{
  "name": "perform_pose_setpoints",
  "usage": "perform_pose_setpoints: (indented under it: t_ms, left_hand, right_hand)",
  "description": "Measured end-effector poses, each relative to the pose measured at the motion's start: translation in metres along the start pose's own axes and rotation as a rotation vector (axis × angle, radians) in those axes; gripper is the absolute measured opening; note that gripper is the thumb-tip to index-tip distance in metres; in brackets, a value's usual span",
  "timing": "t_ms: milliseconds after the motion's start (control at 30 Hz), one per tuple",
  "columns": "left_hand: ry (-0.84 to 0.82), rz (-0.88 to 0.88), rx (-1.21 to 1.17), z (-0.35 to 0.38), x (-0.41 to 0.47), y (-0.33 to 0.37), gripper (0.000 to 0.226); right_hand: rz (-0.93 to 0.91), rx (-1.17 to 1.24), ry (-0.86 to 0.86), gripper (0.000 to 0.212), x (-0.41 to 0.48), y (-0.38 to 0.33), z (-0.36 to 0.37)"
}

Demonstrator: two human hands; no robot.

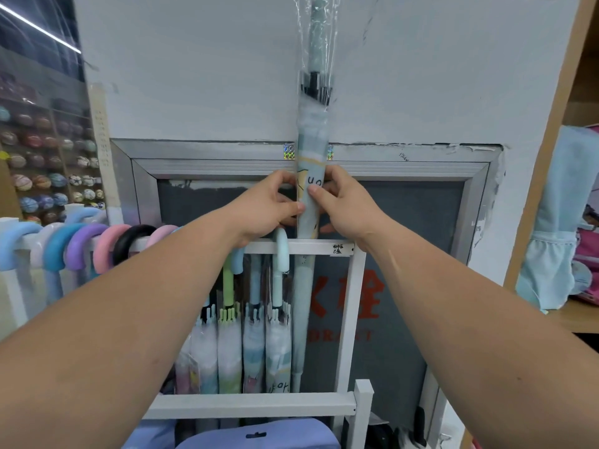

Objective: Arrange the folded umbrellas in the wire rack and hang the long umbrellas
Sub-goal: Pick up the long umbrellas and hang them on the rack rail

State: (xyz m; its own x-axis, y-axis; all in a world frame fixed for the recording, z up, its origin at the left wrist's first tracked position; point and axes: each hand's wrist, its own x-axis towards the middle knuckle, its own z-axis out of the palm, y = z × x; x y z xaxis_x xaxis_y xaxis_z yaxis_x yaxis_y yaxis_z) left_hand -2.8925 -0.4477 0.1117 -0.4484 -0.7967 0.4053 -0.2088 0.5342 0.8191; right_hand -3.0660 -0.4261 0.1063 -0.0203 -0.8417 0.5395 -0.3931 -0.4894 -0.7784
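Upright against the white wall, above the white rail [301, 247], I see the long pale-blue umbrella [309, 150] in its clear sleeve. My left hand [269, 205] and right hand [343, 202] pinch its canopy from either side, fingers closed on it. Below, other long umbrellas [252, 319] hang by curved handles from the rail, with more coloured handles [81, 244] further left.

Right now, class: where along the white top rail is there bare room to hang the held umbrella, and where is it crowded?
Both hands, left hand and right hand, hold the long umbrella. The white top rail is bare between the pale blue hooked handle and the rail's label. Leftward, coloured handles crowd it.
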Motion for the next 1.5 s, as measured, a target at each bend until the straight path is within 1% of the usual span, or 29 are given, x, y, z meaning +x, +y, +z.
perform_pose_setpoints:
  t_ms: [100, 233, 367, 467, 533, 600, 633, 667, 733, 800, 833, 933, 1067, 1100, 1167, 1233, 1333, 1400, 1467, 1500]
  left_hand:
    - [0.027, -0.022, 0.003, -0.003, 0.0, -0.001, 0.038]
    - [0.116, -0.004, -0.059, -0.003, -0.001, -0.001, 0.032]
    - [0.157, 0.027, -0.043, 0.001, 0.001, -0.003, 0.028]
    - [0.194, 0.069, -0.032, 0.005, 0.001, -0.001, 0.024]
    - [0.212, 0.099, -0.054, 0.004, 0.0, -0.001, 0.028]
    - [0.205, 0.105, -0.067, 0.002, -0.001, -0.001, 0.038]
    - [0.195, 0.104, -0.062, 0.0, -0.001, -0.002, 0.041]
    - [0.182, 0.103, -0.051, -0.001, 0.0, -0.004, 0.043]
    - [0.15, 0.095, -0.025, -0.001, 0.0, -0.006, 0.046]
    - [0.131, 0.072, 0.027, 0.002, 0.001, -0.007, 0.048]
    - [0.124, 0.059, 0.074, 0.003, 0.001, -0.007, 0.048]
    - [0.118, 0.029, 0.23, 0.003, 0.001, -0.006, 0.046]
    - [0.102, -0.016, 0.312, 0.001, -0.003, -0.005, 0.044]
    - [0.102, -0.029, 0.307, 0.0, -0.003, -0.004, 0.042]
    - [0.098, -0.044, 0.264, -0.002, -0.005, 0.0, 0.04]
    - [0.13, -0.048, 0.144, -0.006, -0.006, 0.007, 0.04]
    - [0.282, -0.035, -0.064, -0.019, -0.003, 0.02, 0.033]
    - [0.337, 0.014, -0.167, -0.027, -0.001, 0.034, 0.031]
    - [0.307, 0.081, -0.233, -0.034, 0.002, 0.047, 0.032]
    - [0.272, 0.11, -0.245, -0.037, 0.005, 0.053, 0.041]
  right_hand:
    - [0.014, 0.011, -0.045, 0.021, 0.001, -0.002, -0.002]
    - [0.032, -0.019, -0.076, 0.019, 0.002, -0.002, -0.005]
    - [0.0, -0.182, -0.113, 0.027, 0.0, -0.002, -0.003]
    - [0.007, -0.238, -0.115, 0.028, 0.0, -0.002, -0.003]
    - [0.015, -0.29, -0.131, 0.024, -0.001, -0.004, -0.006]
    - [0.024, -0.377, -0.155, 0.018, -0.002, -0.005, -0.005]
    - [0.022, -0.4, -0.15, 0.019, -0.003, -0.007, -0.004]
    - [0.013, -0.389, -0.128, 0.022, -0.005, -0.008, -0.004]
    - [0.001, -0.23, -0.064, 0.025, -0.007, -0.008, -0.003]
    - [0.005, -0.071, 0.004, 0.021, -0.008, -0.008, -0.003]
    - [-0.008, -0.053, 0.019, 0.02, -0.009, -0.007, -0.002]
    - [-0.053, -0.133, 0.032, 0.01, -0.004, -0.002, 0.0]
    - [-0.03, -0.281, -0.061, 0.011, -0.001, -0.001, 0.0]
    - [-0.018, -0.301, -0.089, 0.016, -0.001, -0.001, 0.0]
    - [0.011, -0.314, -0.13, 0.021, -0.002, -0.004, -0.001]
    - [0.029, -0.314, -0.154, 0.018, -0.002, -0.006, -0.005]
    - [0.045, -0.324, -0.184, 0.016, -0.004, -0.008, -0.011]
    - [0.06, -0.342, -0.212, 0.016, -0.004, -0.01, -0.011]
    - [0.069, -0.422, -0.248, 0.015, -0.004, -0.012, -0.01]
    - [0.072, -0.464, -0.263, 0.015, -0.003, -0.013, -0.01]
